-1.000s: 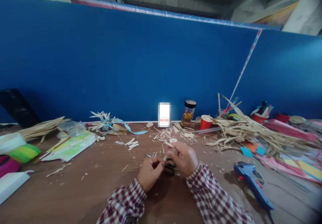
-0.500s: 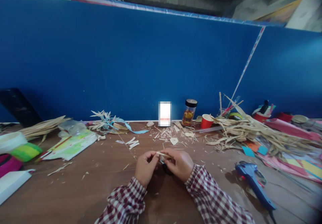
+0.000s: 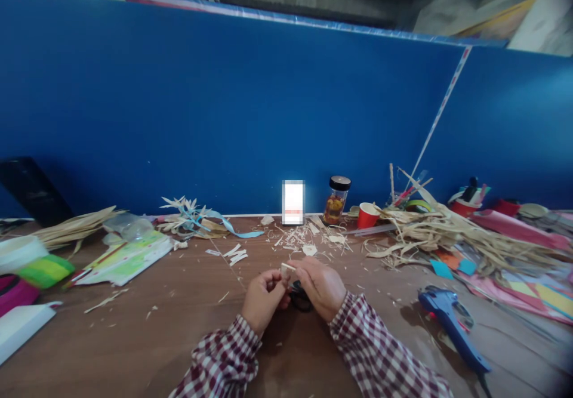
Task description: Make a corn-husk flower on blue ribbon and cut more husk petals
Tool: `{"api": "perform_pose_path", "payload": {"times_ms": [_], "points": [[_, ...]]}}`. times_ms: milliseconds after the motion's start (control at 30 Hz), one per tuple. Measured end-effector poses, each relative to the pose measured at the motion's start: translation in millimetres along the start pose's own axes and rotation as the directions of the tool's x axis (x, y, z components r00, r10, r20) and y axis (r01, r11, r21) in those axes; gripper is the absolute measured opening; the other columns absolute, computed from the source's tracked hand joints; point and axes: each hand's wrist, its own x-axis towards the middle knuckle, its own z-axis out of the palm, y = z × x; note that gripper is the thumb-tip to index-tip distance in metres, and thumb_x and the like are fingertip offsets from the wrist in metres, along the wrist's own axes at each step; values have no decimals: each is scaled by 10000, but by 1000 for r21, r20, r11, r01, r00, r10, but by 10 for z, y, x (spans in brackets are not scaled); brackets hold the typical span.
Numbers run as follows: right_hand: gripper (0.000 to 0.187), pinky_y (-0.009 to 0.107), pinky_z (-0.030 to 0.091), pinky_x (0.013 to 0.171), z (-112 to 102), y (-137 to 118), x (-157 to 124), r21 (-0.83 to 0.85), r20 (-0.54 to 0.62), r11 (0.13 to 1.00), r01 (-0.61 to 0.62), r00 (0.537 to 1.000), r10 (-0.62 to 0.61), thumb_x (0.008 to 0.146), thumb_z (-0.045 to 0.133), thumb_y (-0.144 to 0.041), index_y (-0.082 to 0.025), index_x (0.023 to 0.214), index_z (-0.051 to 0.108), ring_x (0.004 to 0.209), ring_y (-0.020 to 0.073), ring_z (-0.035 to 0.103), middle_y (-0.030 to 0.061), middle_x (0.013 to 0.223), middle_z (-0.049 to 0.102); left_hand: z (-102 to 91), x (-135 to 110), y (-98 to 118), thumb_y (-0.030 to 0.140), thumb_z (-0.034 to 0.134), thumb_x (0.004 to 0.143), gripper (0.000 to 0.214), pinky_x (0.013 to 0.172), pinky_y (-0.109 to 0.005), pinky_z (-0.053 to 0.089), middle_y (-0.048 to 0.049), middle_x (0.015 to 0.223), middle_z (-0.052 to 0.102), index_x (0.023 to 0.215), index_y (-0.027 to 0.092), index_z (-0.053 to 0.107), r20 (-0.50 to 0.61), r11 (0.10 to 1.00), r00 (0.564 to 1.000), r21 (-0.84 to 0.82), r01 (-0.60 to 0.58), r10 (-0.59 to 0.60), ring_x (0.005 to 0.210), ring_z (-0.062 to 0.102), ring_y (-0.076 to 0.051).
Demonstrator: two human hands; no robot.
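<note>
My left hand (image 3: 262,298) and my right hand (image 3: 319,286) meet over the brown table (image 3: 156,350), both in checked sleeves. Their fingertips pinch a small pale strip of dried leaf (image 3: 286,267) between them. Black-handled scissors (image 3: 299,300) lie on the table under and between the hands, mostly hidden. Pale cuttings (image 3: 304,240) are scattered just beyond the hands.
A blue glue gun (image 3: 450,323) lies at the right. A heap of dried leaf strips (image 3: 443,231), a red cup (image 3: 367,215) and a jar (image 3: 335,201) stand at the back right. Coloured paper (image 3: 123,259) and rolls (image 3: 40,270) lie at the left. A blue partition (image 3: 224,105) backs the table.
The left hand has let go of the scissors, which now lie on the table. Both hands have come together and now pinch the pale strip.
</note>
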Motion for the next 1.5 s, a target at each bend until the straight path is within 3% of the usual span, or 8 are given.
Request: {"api": "perform_pose_path", "payload": {"times_ms": [133, 333, 533, 867, 1000, 1133, 1333, 1500], "points": [[295, 262, 429, 733, 31, 16, 10, 81, -17, 996, 43, 999, -41, 884, 342, -240, -212, 1104, 537, 826, 151, 550, 56, 934, 584, 17, -27, 11, 402, 628, 650, 276, 426, -183, 408, 34, 516, 520, 682, 131, 581, 60, 995, 995, 50, -87, 84, 432, 466, -68], [129, 236, 408, 635, 58, 28, 19, 145, -45, 989, -29, 998, 36, 842, 440, -228, -188, 807, 558, 703, 134, 523, 13, 758, 580, 17, -16, -35, 418, 606, 669, 286, 410, -186, 373, 42, 489, 495, 654, 133, 589, 110, 991, 991, 98, -91, 80, 403, 436, -66], [134, 218, 397, 577, 68, 59, 29, 183, -61, 980, -76, 994, 89, 838, 448, -247, -185, 803, 561, 611, 112, 507, -9, 698, 576, 27, -19, -52, 465, 592, 659, 341, 386, -185, 367, 24, 533, 536, 681, 125, 595, 113, 997, 994, 72, -9, 1, 389, 440, -62], [184, 219, 407, 649, 100, 45, 28, 159, 5, 987, -7, 1000, 6, 834, 476, -246, -190, 731, 618, 708, 126, 564, 4, 720, 627, 11, -31, -36, 414, 544, 720, 309, 376, -175, 345, 26, 503, 503, 623, 124, 581, 144, 982, 987, 165, -89, 65, 388, 422, -61], [213, 213, 405, 646, 42, 150, 47, 4, -27, 999, -49, 998, 49, 844, 460, -306, -211, 780, 640, 718, 125, 581, 3, 754, 650, 42, -103, 17, 388, 537, 733, 283, 371, -167, 318, 27, 492, 505, 671, 124, 619, 189, 976, 978, 180, -119, 84, 376, 403, -54], [233, 224, 403, 641, -121, 386, 75, -315, -123, 916, -247, 968, 219, 857, 430, -302, -220, 838, 647, 741, 147, 601, 28, 833, 662, 88, -160, 51, 387, 530, 745, 294, 416, -176, 365, -6, 560, 568, 730, 122, 656, 289, 972, 953, 186, -144, 86, 422, 455, -66], [223, 241, 419, 670, -173, 686, 78, -438, -219, 839, -323, 943, 248, 843, 451, -224, -262, 976, 626, 832, 181, 604, 48, 965, 654, -7, -11, 7, 406, 572, 700, 327, 424, -190, 399, -3, 604, 576, 824, 117, 661, 67, 980, 991, 156, -127, 118, 445, 464, -78], [230, 305, 410, 818, -151, 797, 72, -402, -230, 872, -279, 953, 199, 807, 498, -180, -230, 989, 629, 938, 206, 569, 66, 988, 650, -37, 37, -46, 394, 582, 689, 309, 417, -183, 405, 5, 604, 564, 804, 115, 649, 74, 992, 994, 96, -82, 75, 451, 461, -73]]}}
